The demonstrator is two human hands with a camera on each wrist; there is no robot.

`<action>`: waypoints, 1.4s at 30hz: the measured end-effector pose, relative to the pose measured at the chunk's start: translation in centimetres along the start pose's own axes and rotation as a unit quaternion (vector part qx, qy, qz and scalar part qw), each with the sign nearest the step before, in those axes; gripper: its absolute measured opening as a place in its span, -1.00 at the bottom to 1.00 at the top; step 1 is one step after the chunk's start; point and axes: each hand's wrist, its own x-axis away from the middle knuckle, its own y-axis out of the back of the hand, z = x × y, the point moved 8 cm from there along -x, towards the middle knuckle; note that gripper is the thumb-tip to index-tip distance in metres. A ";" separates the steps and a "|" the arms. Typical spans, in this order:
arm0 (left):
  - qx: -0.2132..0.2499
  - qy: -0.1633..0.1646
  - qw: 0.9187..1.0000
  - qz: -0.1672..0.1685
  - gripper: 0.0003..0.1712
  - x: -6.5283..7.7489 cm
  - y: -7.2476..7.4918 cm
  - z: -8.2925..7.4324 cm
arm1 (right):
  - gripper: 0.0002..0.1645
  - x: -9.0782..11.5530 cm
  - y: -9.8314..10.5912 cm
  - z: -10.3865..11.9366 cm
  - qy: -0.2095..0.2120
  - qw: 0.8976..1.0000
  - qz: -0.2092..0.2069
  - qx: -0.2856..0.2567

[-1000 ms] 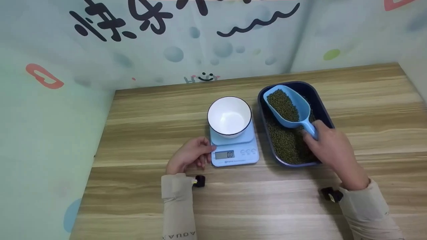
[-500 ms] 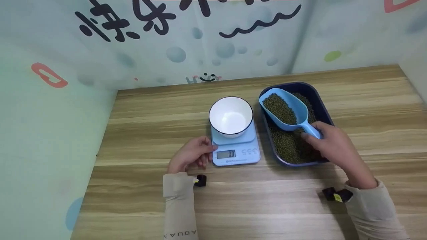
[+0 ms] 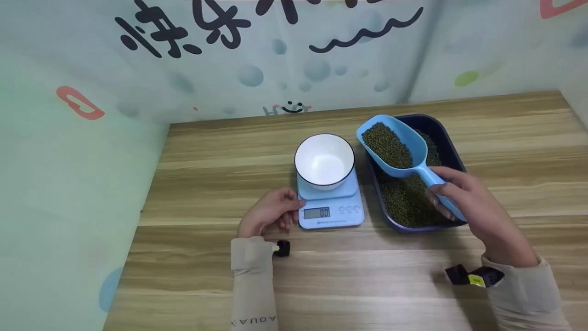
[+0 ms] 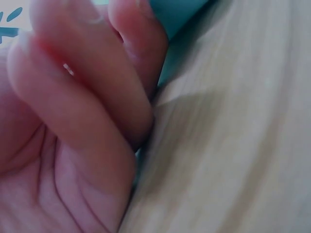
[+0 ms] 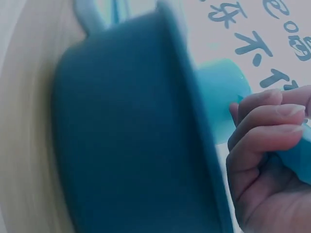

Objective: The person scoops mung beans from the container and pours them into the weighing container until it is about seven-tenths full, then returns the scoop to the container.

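My right hand grips the handle of a light blue scoop heaped with small green beans, seemingly mung beans. The scoop is over the dark blue tub, its lip overlapping the tub's left rim. More of those beans lie in the tub. A white bowl with a dark rim stands upright on a light blue kitchen scale, whose display reads 0.0. At the scale's left edge, my left hand holds on with a thumb on top and the other fingers curled beside it.
Both things stand on a wood-grain table, the tub just right of the scale. A printed cloth backdrop rises behind the table's far edge and along the left side. Each wrist carries a small black camera.
The scoop has shifted slightly left over the tub and appears higher, with more of its handle showing. My left hand stays at the scale. The whole view has drifted a little.
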 end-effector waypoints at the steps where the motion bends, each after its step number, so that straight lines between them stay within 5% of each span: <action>1: 0.002 0.002 1.000 0.001 -0.74 0.0 -0.1 0.0 | -0.61 0.1 -0.2 0.2 0.006 1.000 0.005 -0.017; 7: -0.005 0.005 1.000 -0.001 -0.74 -0.1 0.0 0.1 | -0.57 0.0 -1.9 2.1 0.066 0.983 0.074 -0.151; 20: -0.006 0.019 1.000 -0.002 -0.72 -0.1 0.4 0.4 | -0.53 -0.9 -4.8 5.4 0.087 0.969 0.128 -0.193; 25: -0.005 0.017 1.000 -0.001 -0.73 -0.1 0.4 0.4 | -0.51 -1.3 -5.7 6.3 0.083 0.971 0.131 -0.183; 42: -0.011 0.017 1.000 -0.003 -0.73 0.0 0.3 0.2 | -0.54 -1.4 -5.9 6.4 0.022 0.995 0.091 -0.029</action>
